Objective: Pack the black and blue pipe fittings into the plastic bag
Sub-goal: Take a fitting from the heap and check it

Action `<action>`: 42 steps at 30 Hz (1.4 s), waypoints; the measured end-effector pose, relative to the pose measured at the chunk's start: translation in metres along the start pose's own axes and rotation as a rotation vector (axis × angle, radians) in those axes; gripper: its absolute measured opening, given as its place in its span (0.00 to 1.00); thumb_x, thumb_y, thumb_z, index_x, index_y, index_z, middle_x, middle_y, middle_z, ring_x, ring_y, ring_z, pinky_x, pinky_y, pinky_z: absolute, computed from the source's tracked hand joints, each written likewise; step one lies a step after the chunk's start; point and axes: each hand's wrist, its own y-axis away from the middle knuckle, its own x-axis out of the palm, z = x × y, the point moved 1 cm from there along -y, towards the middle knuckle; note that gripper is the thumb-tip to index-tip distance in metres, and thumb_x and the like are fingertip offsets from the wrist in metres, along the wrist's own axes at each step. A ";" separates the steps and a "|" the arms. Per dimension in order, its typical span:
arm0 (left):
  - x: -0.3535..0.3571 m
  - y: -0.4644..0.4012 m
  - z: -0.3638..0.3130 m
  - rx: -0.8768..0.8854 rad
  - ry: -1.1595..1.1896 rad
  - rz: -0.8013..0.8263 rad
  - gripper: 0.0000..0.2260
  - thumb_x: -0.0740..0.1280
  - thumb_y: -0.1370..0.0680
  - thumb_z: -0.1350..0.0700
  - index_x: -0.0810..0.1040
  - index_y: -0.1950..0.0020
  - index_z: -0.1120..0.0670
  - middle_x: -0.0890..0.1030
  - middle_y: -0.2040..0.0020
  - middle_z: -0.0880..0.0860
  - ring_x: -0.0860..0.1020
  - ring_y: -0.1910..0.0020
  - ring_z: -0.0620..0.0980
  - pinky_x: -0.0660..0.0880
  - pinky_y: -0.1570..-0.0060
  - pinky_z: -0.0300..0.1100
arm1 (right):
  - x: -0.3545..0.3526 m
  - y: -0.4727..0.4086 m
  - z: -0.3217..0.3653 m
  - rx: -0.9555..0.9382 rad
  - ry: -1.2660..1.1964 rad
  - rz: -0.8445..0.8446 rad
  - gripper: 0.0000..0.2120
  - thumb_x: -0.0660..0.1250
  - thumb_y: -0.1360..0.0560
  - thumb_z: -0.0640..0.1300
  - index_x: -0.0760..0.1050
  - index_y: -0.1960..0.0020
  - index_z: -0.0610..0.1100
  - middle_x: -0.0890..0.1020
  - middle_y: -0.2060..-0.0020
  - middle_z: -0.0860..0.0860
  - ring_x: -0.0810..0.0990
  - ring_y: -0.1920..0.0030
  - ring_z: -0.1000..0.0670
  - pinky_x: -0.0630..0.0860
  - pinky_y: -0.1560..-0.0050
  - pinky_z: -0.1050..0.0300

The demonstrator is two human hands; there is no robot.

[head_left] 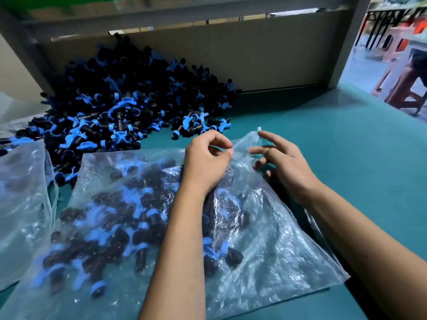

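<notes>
A: Where's the bag (265,239) in all this?

B: Flat on the green table (346,158), filling the lower middle of the frame, already holding a good many fittings. Its long axis runs from the lower left up to the mouth at centre right, just where both hands are.

A: And the hands?

B: The left hand (206,162) rests over the bag's upper part, fingers curled, thumb and forefinger pinching the edge of the plastic at the mouth. The right hand (280,158) is just beside it, fingers spread and loose, touching or nearly touching the other lip; I can't tell that it grips anything.

A: The loose fittings?

B: The pile (129,100) sits in the upper left, against the board, beyond the left hand. So the left hand is nearer; I'd guess the right should hold the mouth open while the left reaches up and left.

A: Anything else?

B: Another bag (23,204) at the left edge.
</notes>
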 end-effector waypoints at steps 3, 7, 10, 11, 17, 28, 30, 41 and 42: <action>0.004 0.002 0.002 -0.005 -0.111 0.046 0.08 0.75 0.26 0.61 0.81 0.59 0.48 0.84 0.60 0.45 0.78 0.64 0.43 0.79 0.58 0.42 | 0.005 0.002 -0.006 0.097 -0.067 0.051 0.26 0.70 0.21 0.49 0.65 0.26 0.53 0.83 0.52 0.45 0.76 0.70 0.52 0.69 0.75 0.59; 0.007 0.004 0.004 -0.020 -0.232 0.101 0.10 0.76 0.27 0.62 0.81 0.59 0.47 0.83 0.58 0.43 0.77 0.64 0.43 0.78 0.60 0.39 | 0.005 0.000 -0.012 -0.064 0.418 0.053 0.32 0.80 0.30 0.45 0.70 0.31 0.52 0.84 0.64 0.54 0.80 0.67 0.55 0.80 0.59 0.53; 0.008 0.003 0.005 -0.022 -0.286 0.113 0.12 0.76 0.27 0.63 0.80 0.59 0.46 0.83 0.58 0.42 0.77 0.63 0.42 0.73 0.62 0.34 | 0.003 -0.004 -0.010 -0.139 0.463 -0.096 0.23 0.78 0.32 0.41 0.76 0.39 0.53 0.83 0.68 0.55 0.79 0.69 0.57 0.79 0.59 0.58; 0.008 0.003 0.006 -0.023 -0.283 0.111 0.12 0.76 0.27 0.63 0.80 0.60 0.46 0.82 0.58 0.42 0.77 0.63 0.42 0.73 0.61 0.33 | -0.003 -0.008 -0.010 -0.142 0.442 -0.203 0.20 0.76 0.31 0.38 0.77 0.42 0.52 0.81 0.71 0.55 0.76 0.71 0.57 0.78 0.62 0.60; 0.000 0.002 -0.004 -0.057 -0.005 0.002 0.09 0.74 0.25 0.64 0.82 0.59 0.49 0.84 0.59 0.46 0.80 0.62 0.42 0.79 0.56 0.39 | -0.028 -0.025 0.005 -0.177 0.522 -0.513 0.07 0.71 0.28 0.44 0.79 0.50 0.49 0.79 0.71 0.56 0.76 0.71 0.59 0.73 0.60 0.59; -0.061 -0.004 0.009 -0.079 0.207 -0.664 0.12 0.67 0.28 0.69 0.79 0.62 0.52 0.82 0.63 0.51 0.77 0.64 0.49 0.77 0.58 0.48 | 0.119 -0.103 0.032 -0.458 1.248 0.124 0.14 0.67 0.27 0.40 0.79 0.42 0.47 0.80 0.46 0.43 0.76 0.42 0.40 0.77 0.47 0.48; -0.063 -0.002 0.015 -0.136 0.209 -0.731 0.11 0.67 0.28 0.68 0.79 0.62 0.51 0.82 0.64 0.51 0.78 0.65 0.49 0.78 0.58 0.50 | 0.137 -0.115 0.028 -0.526 1.321 0.159 0.22 0.67 0.28 0.37 0.74 0.34 0.47 0.73 0.40 0.43 0.70 0.38 0.40 0.77 0.45 0.45; -0.060 -0.003 0.020 -0.163 0.194 -0.733 0.11 0.68 0.29 0.65 0.80 0.64 0.48 0.82 0.66 0.44 0.78 0.67 0.43 0.79 0.60 0.48 | 0.166 -0.131 0.015 -0.650 1.473 0.283 0.19 0.67 0.26 0.35 0.74 0.37 0.48 0.71 0.42 0.44 0.68 0.44 0.39 0.73 0.53 0.45; -0.060 -0.003 0.020 -0.161 0.188 -0.728 0.11 0.68 0.29 0.65 0.80 0.64 0.48 0.82 0.66 0.44 0.78 0.67 0.43 0.79 0.60 0.48 | 0.163 -0.129 0.015 -0.676 1.442 0.274 0.17 0.66 0.26 0.35 0.74 0.39 0.46 0.72 0.44 0.44 0.68 0.46 0.40 0.72 0.54 0.45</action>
